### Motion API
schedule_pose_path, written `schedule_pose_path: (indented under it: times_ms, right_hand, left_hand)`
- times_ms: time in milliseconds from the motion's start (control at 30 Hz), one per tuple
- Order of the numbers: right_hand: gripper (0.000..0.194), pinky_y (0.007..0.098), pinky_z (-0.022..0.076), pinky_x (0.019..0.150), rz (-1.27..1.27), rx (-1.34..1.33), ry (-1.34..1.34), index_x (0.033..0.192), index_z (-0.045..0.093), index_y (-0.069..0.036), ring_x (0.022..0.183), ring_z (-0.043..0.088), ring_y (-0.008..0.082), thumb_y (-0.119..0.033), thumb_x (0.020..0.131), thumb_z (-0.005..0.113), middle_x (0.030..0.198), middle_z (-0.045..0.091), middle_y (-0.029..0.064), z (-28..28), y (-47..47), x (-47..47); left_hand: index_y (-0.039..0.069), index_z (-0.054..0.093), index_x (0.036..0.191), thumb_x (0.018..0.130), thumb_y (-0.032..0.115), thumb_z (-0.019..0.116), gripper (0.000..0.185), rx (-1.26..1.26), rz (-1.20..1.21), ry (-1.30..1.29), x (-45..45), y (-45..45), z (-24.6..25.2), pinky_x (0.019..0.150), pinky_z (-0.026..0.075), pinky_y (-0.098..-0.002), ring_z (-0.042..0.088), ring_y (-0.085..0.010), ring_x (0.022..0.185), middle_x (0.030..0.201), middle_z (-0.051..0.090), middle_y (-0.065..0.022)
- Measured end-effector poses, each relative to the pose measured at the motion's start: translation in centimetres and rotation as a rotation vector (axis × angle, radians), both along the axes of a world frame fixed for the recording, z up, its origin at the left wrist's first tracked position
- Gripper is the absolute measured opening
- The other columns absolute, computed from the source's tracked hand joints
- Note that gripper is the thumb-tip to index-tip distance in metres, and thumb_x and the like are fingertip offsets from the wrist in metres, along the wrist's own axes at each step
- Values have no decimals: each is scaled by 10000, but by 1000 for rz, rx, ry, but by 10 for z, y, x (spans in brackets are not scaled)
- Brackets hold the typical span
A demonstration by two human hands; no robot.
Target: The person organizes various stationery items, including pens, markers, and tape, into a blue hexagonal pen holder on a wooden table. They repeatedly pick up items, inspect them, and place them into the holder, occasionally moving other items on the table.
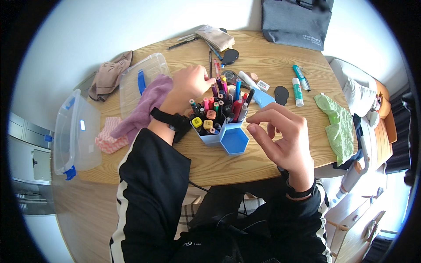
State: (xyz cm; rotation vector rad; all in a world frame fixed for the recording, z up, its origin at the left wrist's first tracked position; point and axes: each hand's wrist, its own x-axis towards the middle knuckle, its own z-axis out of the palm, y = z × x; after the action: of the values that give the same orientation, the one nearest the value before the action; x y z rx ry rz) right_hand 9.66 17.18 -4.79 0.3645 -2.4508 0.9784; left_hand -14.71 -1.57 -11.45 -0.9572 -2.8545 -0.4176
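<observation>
A blue hexagonal pen holder (210, 141) stands on the wooden table before me, packed with markers, colored pencils and pens. Its front compartment (235, 141) is a low, empty blue hexagon. My left hand (191, 82) is at the holder's back left, its thumb beside the purple pencils; whether it touches or holds one is hidden. To the right of the holder is my right hand (283, 134), fingers curled and apart, with nothing seen between them. A silver-grey pen (243, 112) leans in the holder near its fingertips. Behind the holder lies a light blue object (263, 98).
Left are a clear plastic box (79, 131), its lid (128, 95), a purple cloth (149, 102) and a pink patterned cloth (111, 136). A beige pouch (215, 37) lies at the back. A glue stick (297, 92) and a green cloth (338, 128) are at right.
</observation>
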Motion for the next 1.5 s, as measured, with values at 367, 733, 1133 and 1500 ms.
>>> schedule_pose_path:
  times_ms: [367, 733, 1133, 1500]
  right_hand:
    - [119, 317, 410, 497, -52, -81, 44, 902, 769, -97, 519, 534, 160, -185, 892, 848, 786, 667, 24, -7, -4, -3]
    - [103, 291, 417, 497, -40, -68, 53, 913, 766, -78, 513, 545, 136, -150, 901, 839, 833, 719, 25, -8, -6, -2]
    - [83, 271, 421, 493, -36, -44, 39, 920, 768, -72, 512, 566, 114, -129, 911, 827, 867, 751, 23, -7, -9, -4]
    - [88, 270, 417, 499, -36, -28, 4, 922, 763, -66, 517, 566, 114, -132, 919, 822, 860, 745, 25, -8, -7, -3]
  left_hand:
    - [96, 832, 965, 907, 412, 785, 324, -69, 57, 5, -4, 0, 6, 813, 610, -485, 780, -381, 915, 945, 799, -174]
    - [62, 806, 1018, 906, 227, 698, 227, -183, 183, 71, -6, 1, 1, 816, 625, -470, 787, -376, 949, 1015, 796, -187]
    - [35, 796, 875, 871, 222, 702, 210, -158, 220, 130, -18, -9, -9, 778, 624, -488, 786, -376, 875, 903, 787, -207]
    - [72, 782, 933, 931, 240, 653, 212, -103, 214, 235, -13, -23, 23, 743, 603, -514, 773, -389, 848, 887, 785, -175]
